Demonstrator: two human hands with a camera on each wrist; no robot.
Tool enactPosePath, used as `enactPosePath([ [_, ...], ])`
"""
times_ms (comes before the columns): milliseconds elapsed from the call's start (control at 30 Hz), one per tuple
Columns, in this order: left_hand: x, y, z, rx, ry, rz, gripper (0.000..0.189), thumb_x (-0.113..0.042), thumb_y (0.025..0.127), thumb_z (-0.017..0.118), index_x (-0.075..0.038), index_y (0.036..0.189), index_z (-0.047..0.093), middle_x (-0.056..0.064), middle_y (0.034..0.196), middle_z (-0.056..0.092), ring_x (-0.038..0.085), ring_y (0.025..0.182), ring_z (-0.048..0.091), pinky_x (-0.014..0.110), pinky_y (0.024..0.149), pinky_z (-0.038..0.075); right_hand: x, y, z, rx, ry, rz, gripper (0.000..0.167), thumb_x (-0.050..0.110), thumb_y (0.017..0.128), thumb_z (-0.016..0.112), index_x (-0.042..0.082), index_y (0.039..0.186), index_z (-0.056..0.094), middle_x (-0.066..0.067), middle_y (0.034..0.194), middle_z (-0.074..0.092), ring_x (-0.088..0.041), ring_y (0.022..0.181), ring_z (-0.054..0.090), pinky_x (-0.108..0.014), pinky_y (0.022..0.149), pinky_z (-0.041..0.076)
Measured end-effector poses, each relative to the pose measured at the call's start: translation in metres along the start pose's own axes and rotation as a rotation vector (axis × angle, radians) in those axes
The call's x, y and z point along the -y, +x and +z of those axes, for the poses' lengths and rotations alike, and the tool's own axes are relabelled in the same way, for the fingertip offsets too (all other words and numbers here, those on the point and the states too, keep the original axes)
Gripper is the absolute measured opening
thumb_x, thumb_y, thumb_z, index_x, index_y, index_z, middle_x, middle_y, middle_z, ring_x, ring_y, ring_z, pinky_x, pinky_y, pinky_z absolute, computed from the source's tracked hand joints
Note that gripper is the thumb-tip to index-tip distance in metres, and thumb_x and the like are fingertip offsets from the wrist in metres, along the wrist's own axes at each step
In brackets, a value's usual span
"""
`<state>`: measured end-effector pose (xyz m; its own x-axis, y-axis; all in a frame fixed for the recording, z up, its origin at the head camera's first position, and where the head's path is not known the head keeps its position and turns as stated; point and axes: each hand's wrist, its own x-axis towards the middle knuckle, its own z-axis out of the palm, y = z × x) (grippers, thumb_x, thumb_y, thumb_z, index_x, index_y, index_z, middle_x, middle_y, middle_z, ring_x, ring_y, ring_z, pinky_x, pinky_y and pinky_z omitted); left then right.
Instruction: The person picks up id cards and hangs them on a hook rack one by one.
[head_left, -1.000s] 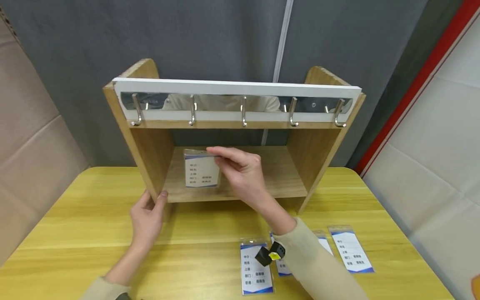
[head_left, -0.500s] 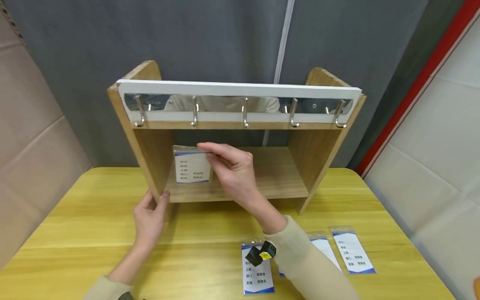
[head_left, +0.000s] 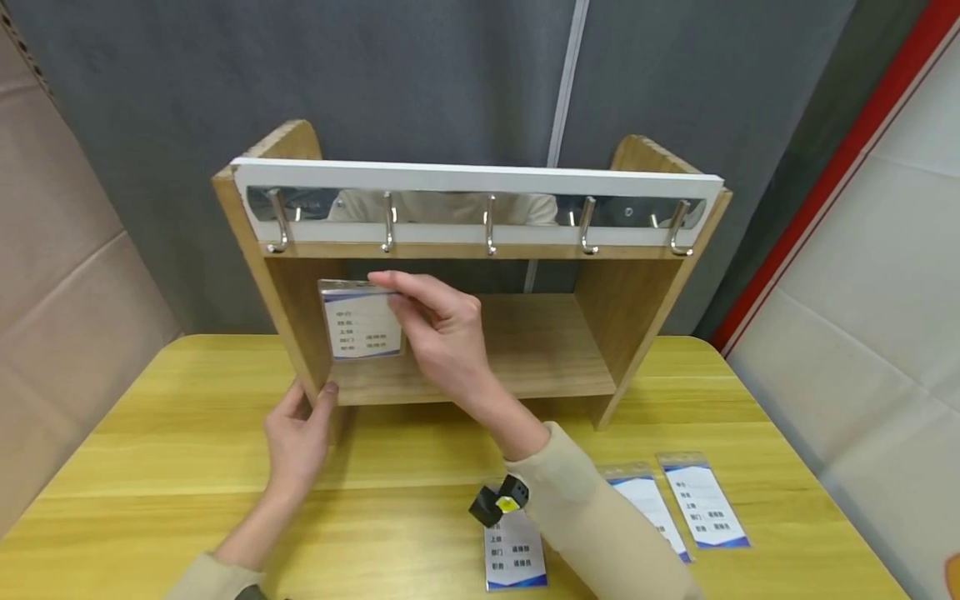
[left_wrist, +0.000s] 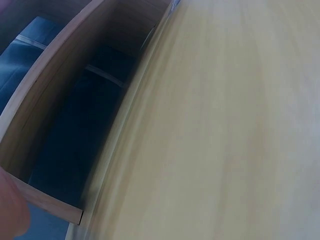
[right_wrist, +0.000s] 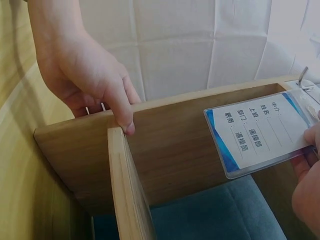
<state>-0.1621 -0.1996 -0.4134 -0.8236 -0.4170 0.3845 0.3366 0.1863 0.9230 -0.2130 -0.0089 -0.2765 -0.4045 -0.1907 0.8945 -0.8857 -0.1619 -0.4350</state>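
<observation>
My right hand [head_left: 446,337] pinches an ID badge [head_left: 360,325] in a clear plastic sleeve by its upper right edge, thumb in front. The badge hangs upright in front of the lower shelf [head_left: 540,333] of a wooden rack, below the leftmost metal hook [head_left: 280,221]. In the right wrist view the badge [right_wrist: 257,135] has blue corners and printed lines, and its slotted top end comes close to a hook [right_wrist: 303,75]. My left hand [head_left: 296,442] grips the rack's left side panel [right_wrist: 170,140], its thumb at the shelf's front corner.
Several metal hooks line the white front rail [head_left: 540,236] of the rack. On the yellow wooden table [head_left: 405,517] lie more badges: one [head_left: 517,562] partly under the right wrist camera [head_left: 498,500], one [head_left: 648,504] beside the sleeve, one [head_left: 705,504] farther right. A grey curtain [head_left: 450,75] hangs behind.
My right hand has carried the badge leftward and slightly up, from the shelf's left-middle to near the left panel. The left hand keeps its grip; the rack has shifted very slightly.
</observation>
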Motion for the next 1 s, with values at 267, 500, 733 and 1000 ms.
enactPosePath([
  [267,0.001,0.0,-0.001,0.015,-0.007,0.017,0.041,0.002,0.1,0.06,-0.002,0.141,0.06,0.021,0.141,0.059,0.04,0.126,0.057,0.017,0.096,0.052,0.001,0.004,0.008,-0.008,-0.02,-0.016,0.019,-0.011,0.097,0.061,-0.01,0.113,0.072,-0.018,0.108,0.075,-0.013,0.058,0.036,-0.026,0.048,0.029],
  [500,0.002,0.001,0.002,0.001,-0.033,0.03,0.04,0.005,0.099,0.06,-0.002,0.138,0.062,0.021,0.138,0.06,0.014,0.118,0.064,0.017,0.095,0.053,0.003,0.007,0.013,-0.012,-0.043,-0.041,0.019,-0.01,0.098,0.06,-0.009,0.111,0.073,-0.017,0.105,0.075,-0.013,0.062,0.041,-0.026,0.049,0.031],
  [733,0.002,0.0,0.001,-0.005,-0.007,0.046,0.038,0.004,0.099,0.061,-0.002,0.137,0.064,0.02,0.135,0.063,-0.004,0.108,0.064,0.014,0.092,0.053,0.009,0.013,0.021,0.005,-0.055,-0.055,0.019,-0.008,0.098,0.06,-0.008,0.112,0.073,-0.015,0.104,0.076,-0.011,0.071,0.053,-0.024,0.051,0.038],
  [1000,0.002,0.0,-0.001,0.0,0.003,0.029,0.037,0.002,0.1,0.062,-0.003,0.136,0.065,0.019,0.133,0.065,-0.004,0.106,0.064,0.013,0.091,0.054,0.012,0.02,0.029,0.0,-0.088,-0.072,0.02,-0.009,0.097,0.059,-0.006,0.111,0.074,-0.014,0.106,0.077,-0.008,0.083,0.063,-0.022,0.062,0.052],
])
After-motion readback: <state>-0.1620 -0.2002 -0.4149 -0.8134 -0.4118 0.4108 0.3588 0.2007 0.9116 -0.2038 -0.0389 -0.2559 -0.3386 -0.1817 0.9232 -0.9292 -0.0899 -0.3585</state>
